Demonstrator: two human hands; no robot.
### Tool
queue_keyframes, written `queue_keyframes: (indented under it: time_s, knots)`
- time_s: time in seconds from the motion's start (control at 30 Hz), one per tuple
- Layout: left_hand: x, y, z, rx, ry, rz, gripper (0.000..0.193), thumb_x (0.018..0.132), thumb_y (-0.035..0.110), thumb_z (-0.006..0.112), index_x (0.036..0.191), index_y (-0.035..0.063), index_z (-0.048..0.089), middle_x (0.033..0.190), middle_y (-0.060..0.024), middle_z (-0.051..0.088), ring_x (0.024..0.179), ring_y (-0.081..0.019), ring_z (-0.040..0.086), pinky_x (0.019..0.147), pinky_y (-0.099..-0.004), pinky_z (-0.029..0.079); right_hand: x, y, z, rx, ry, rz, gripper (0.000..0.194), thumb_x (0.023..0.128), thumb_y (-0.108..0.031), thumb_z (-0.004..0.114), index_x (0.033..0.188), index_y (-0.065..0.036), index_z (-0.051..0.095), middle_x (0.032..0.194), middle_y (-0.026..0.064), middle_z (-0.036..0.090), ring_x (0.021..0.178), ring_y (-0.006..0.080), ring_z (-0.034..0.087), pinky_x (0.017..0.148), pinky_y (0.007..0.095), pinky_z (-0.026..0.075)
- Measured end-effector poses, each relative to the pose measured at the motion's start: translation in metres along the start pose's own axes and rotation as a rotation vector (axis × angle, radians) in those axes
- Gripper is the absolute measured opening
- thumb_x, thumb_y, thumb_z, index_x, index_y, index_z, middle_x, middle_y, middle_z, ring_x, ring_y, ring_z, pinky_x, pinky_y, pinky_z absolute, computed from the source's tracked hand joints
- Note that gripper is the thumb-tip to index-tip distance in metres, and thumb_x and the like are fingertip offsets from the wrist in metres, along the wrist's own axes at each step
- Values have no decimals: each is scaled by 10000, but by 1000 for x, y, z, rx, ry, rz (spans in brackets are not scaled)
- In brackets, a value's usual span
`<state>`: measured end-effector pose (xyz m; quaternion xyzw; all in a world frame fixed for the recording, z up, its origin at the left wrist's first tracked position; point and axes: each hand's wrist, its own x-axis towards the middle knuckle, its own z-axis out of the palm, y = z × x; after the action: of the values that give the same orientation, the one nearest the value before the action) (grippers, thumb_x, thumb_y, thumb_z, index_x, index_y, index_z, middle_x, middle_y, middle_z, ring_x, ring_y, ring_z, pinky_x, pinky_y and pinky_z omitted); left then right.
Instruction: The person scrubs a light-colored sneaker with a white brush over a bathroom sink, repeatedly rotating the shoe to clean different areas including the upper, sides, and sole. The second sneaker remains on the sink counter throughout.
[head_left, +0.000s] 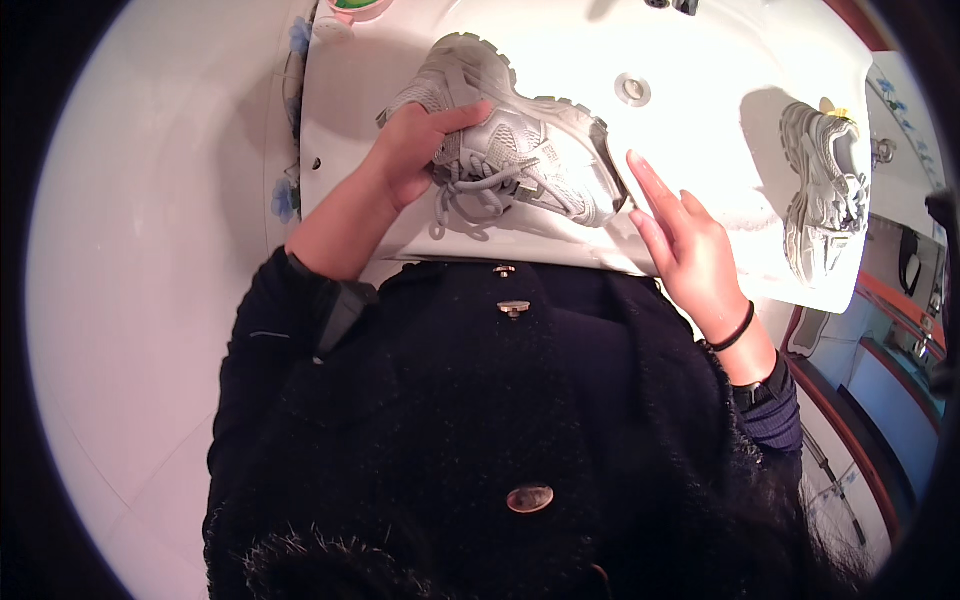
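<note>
A grey-white lace-up sneaker (517, 142) is held on its side over the white washbasin (697, 67), its toe pointing right. My left hand (420, 142) grips it near the heel and ankle opening, thumb on the upper. At the toe is my right hand (682, 232), fingers stretched out, beside a thin pale-edged thing (621, 172) against the toe end of the sole. Whether the fingers hold that thing is not clear. The matching sneaker (825, 195) rests on the basin's right rim.
The metal drain (632, 89) lies beyond the held sneaker. A pink container (356, 9) with something green inside stands at the basin's top left corner. Part of a dark tap fitting (684, 6) shows at the top edge. A tiled wall (165, 225) rises at the left.
</note>
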<state>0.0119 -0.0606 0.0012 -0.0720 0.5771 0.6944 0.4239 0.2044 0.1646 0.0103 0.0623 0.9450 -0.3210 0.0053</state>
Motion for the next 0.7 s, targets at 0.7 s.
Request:
queue_keyframes:
  time_s: [0.7]
  knots:
    - [-6,-44,8,119,244,152,301,876,119,638,1037,-132,593,965,-162,664,817,-199,672,688,-306,549,-12,-1,-36,-123,-152,-83,552,848,-278,657,1368,-294,471,696,128,507,507,292,553,515,383,502]
